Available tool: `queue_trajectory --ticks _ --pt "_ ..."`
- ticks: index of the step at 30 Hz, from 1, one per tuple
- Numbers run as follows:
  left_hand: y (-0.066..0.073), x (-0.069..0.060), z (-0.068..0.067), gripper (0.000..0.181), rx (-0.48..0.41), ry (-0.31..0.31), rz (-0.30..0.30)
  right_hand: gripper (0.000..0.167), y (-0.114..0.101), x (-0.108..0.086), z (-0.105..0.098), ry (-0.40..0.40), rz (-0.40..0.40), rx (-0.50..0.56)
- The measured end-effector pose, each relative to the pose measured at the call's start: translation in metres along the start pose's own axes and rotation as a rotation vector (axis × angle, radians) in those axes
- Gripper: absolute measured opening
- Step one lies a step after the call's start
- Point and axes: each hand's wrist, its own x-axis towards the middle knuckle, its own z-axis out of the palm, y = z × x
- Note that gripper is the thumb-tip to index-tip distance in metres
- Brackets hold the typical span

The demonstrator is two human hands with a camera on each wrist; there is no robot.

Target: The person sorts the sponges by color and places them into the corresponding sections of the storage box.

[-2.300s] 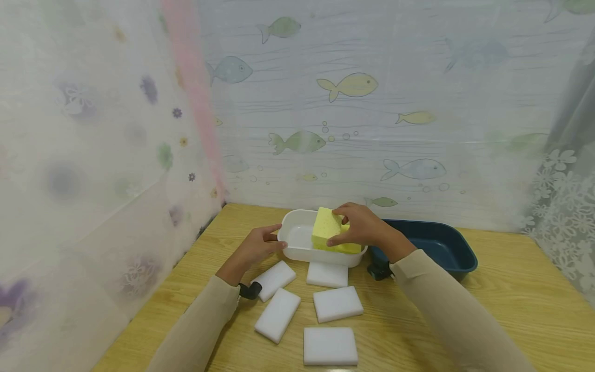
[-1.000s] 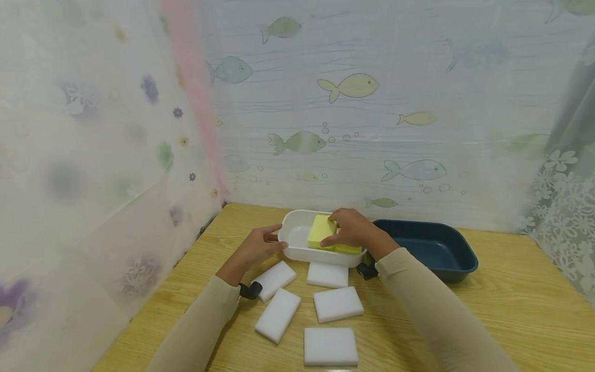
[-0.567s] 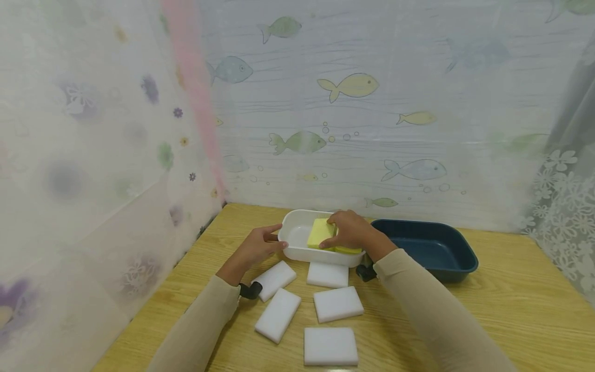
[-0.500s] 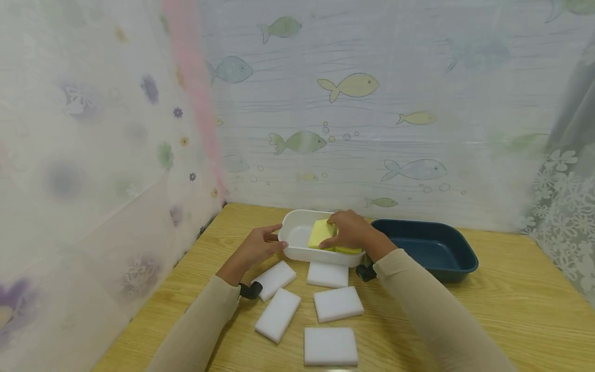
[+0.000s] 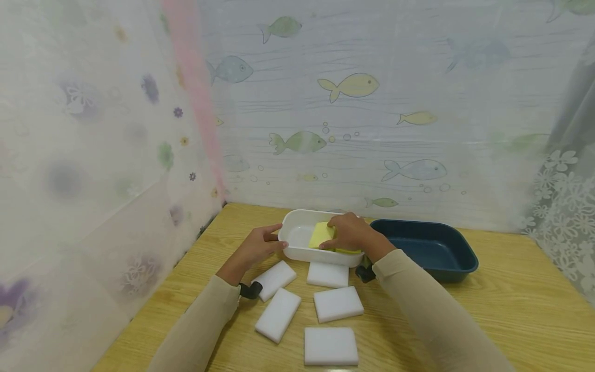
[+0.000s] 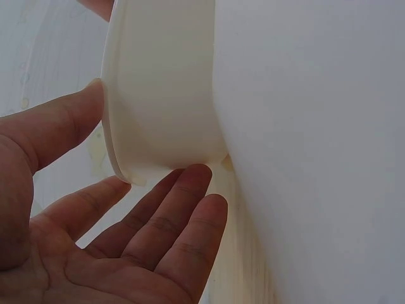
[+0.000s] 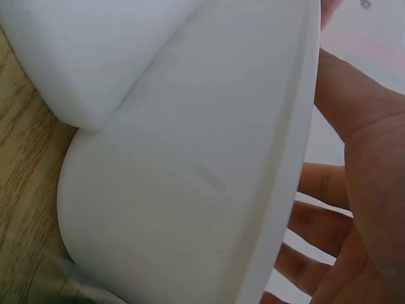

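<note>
A white plastic basin [image 5: 302, 254] stands at the back middle of the table. My left hand [image 5: 255, 248] holds its left end, thumb [image 6: 82, 114] and index fingertip against the rim, the other fingers beside its wall. Inside the basin's right half, my right hand [image 5: 350, 233] grips a yellow sponge [image 5: 319, 236] between thumb and fingers, hiding part of it. Below that hand shows a strip of another yellow sponge [image 5: 347, 251]. In the right wrist view the basin wall [image 7: 190, 190] covers the sponges, and my right hand [image 7: 373, 190] is partly seen behind the rim.
Several white sponge blocks lie on the wooden table [image 5: 395, 330] in front of the basin: one against its front [image 5: 328, 274], others nearer me [image 5: 338, 304]. A dark blue basin [image 5: 423, 245] stands to the right, close to the right forearm. Patterned curtains hang behind and left.
My right hand has lowered the yellow sponge into the white basin and shifted a little left and down. The left hand, the basins and the white blocks have stayed where they were.
</note>
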Motion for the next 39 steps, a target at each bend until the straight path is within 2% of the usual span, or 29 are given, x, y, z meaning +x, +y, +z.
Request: queue_trajectory --ticks 7,19,29,33,39 --pt "0.003 -0.003 0.001 0.073 0.021 0.005 -0.006 0.081 0.002 -0.001 -0.003 -0.001 -0.031 -0.017" --pt "0.003 -0.004 0.001 0.073 0.031 0.009 -0.005 0.066 0.012 -0.021 -0.014 0.073 -0.076 0.082" --pt "0.002 -0.003 0.0 0.074 0.035 0.005 -0.002 0.059 0.027 -0.064 -0.03 0.177 -0.021 0.173" --pt "0.002 -0.002 0.0 0.074 0.016 0.007 -0.009 0.058 0.039 -0.083 -0.031 0.234 -0.013 0.191" --pt "0.001 -0.001 0.001 0.074 0.02 0.007 -0.011 0.058 0.056 -0.113 -0.03 0.297 0.04 0.213"
